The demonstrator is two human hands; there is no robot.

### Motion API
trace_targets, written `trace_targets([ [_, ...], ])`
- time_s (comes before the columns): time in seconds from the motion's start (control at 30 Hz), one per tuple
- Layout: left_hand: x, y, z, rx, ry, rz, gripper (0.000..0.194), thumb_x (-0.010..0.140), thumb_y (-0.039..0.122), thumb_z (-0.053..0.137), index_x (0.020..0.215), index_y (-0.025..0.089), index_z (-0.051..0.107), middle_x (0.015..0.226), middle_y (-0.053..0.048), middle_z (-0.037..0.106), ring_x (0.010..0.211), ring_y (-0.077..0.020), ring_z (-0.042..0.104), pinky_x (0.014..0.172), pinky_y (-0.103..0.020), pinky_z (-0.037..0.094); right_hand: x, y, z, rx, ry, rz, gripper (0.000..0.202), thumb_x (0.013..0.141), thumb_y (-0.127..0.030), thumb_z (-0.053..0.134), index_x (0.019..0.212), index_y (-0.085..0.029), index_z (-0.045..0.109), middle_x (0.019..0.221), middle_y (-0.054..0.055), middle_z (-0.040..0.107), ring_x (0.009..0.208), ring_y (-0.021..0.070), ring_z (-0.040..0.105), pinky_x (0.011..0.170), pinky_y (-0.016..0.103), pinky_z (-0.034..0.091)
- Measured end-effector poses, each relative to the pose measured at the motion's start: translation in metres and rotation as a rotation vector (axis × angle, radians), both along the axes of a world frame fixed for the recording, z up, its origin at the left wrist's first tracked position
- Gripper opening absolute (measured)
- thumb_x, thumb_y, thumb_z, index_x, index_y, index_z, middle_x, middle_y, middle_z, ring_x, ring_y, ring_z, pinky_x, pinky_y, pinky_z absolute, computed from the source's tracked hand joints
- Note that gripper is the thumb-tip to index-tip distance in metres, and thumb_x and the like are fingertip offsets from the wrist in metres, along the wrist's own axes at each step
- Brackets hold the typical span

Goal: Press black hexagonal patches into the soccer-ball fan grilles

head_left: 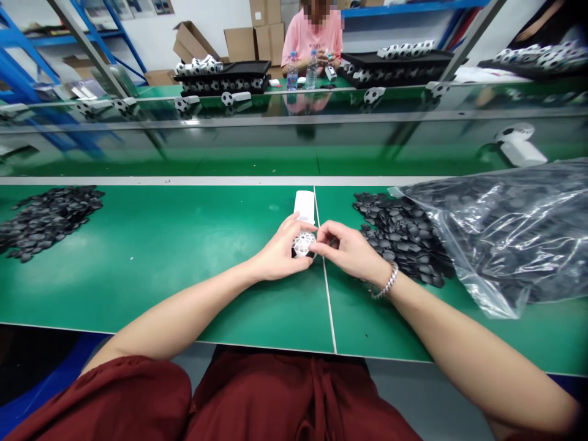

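My left hand is closed around a white football-shaped part with an openwork pattern and dark patches at its lower edge. Beyond the fingers, a white rectangular body extends away from the ball, seemingly joined to it. My right hand, with a chain bracelet on the wrist, has its thumb and forefinger pinched together at the ball's right side. Whatever lies between those fingertips is too small or hidden to make out. Both hands are just above the green table.
Small black pieces form a pile at right and another pile at far left. A clear plastic bag of dark pieces lies at right. Beyond runs a conveyor carrying a ball-and-body unit. A person sits opposite, near bottles and black trays.
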State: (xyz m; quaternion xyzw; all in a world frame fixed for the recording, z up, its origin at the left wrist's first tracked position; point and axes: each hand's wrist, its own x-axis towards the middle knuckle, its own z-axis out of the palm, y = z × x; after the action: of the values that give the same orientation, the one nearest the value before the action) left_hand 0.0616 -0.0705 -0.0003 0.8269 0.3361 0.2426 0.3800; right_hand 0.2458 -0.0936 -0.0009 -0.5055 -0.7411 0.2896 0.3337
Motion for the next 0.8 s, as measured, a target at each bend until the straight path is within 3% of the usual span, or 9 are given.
trace_targets([
  [0.13, 0.001, -0.001, -0.001, -0.002, -0.005, -0.006, 0.054, 0.063, 0.028, 0.073, 0.111, 0.021, 0.048, 0.134, -0.009, 0.042, 0.139, -0.0284, 0.01, 0.111, -0.05, 0.018, 0.03, 0.008, 0.007, 0.177, -0.537, -0.332, 0.033, 0.081, -0.045, 0.055, 0.095, -0.014, 0.057, 0.094, 0.012, 0.06, 0.088, 0.0247, 0.055, 0.072, 0.034, 0.043],
  [0.2, 0.001, -0.001, 0.001, -0.009, 0.005, -0.016, 0.051, 0.065, 0.027, 0.072, 0.11, 0.021, 0.049, 0.134, -0.008, 0.043, 0.139, -0.0276, 0.01, 0.111, -0.05, 0.019, 0.044, 0.01, 0.008, 0.133, -0.835, -0.46, 0.038, 0.082, -0.044, 0.054, 0.102, -0.012, 0.058, 0.101, 0.017, 0.06, 0.095, 0.0319, 0.054, 0.073, 0.039, 0.042],
  [0.27, 0.0, -0.001, 0.002, -0.01, 0.016, -0.022, 0.049, 0.066, 0.025, 0.071, 0.11, 0.022, 0.049, 0.134, -0.008, 0.044, 0.139, -0.0276, 0.01, 0.111, -0.05, 0.019, 0.052, 0.01, 0.007, 0.034, -1.007, -0.479, 0.036, 0.083, -0.042, 0.051, 0.102, -0.012, 0.059, 0.1, 0.017, 0.061, 0.094, 0.0329, 0.056, 0.069, 0.038, 0.042],
  [0.4, -0.001, 0.0, 0.004, -0.001, 0.023, -0.031, 0.049, 0.067, 0.024, 0.07, 0.111, 0.021, 0.048, 0.133, -0.008, 0.045, 0.139, -0.0277, 0.01, 0.111, -0.049, 0.019, 0.05, 0.009, 0.007, -0.078, -1.04, -0.39, 0.022, 0.087, -0.03, 0.046, 0.097, -0.017, 0.06, 0.096, 0.011, 0.064, 0.082, 0.023, 0.062, 0.058, 0.029, 0.038],
  [0.53, -0.001, -0.001, 0.005, 0.001, 0.028, -0.039, 0.049, 0.067, 0.024, 0.069, 0.111, 0.021, 0.048, 0.132, -0.008, 0.045, 0.139, -0.0277, 0.01, 0.111, -0.049, 0.019, 0.044, 0.008, 0.008, -0.051, -1.038, -0.37, 0.02, 0.088, -0.027, 0.044, 0.087, -0.019, 0.062, 0.088, 0.007, 0.065, 0.075, 0.0206, 0.063, 0.053, 0.027, 0.035],
  [0.7, -0.002, -0.001, 0.005, 0.01, 0.035, -0.04, 0.048, 0.068, 0.024, 0.068, 0.112, 0.021, 0.048, 0.133, -0.007, 0.045, 0.139, -0.0273, 0.01, 0.111, -0.049, 0.02, 0.041, 0.007, 0.006, 0.067, -0.91, -0.359, 0.023, 0.085, -0.027, 0.05, 0.104, -0.017, 0.059, 0.101, 0.009, 0.063, 0.091, 0.0232, 0.06, 0.065, 0.03, 0.044],
  [0.8, -0.002, 0.0, 0.004, 0.017, 0.032, -0.047, 0.049, 0.068, 0.025, 0.068, 0.112, 0.022, 0.048, 0.132, -0.007, 0.046, 0.139, -0.0268, 0.011, 0.111, -0.048, 0.02, 0.039, 0.01, 0.002, 0.074, -0.822, -0.279, 0.024, 0.088, -0.028, 0.046, 0.101, -0.018, 0.063, 0.1, 0.009, 0.064, 0.091, 0.0219, 0.06, 0.072, 0.03, 0.046],
])
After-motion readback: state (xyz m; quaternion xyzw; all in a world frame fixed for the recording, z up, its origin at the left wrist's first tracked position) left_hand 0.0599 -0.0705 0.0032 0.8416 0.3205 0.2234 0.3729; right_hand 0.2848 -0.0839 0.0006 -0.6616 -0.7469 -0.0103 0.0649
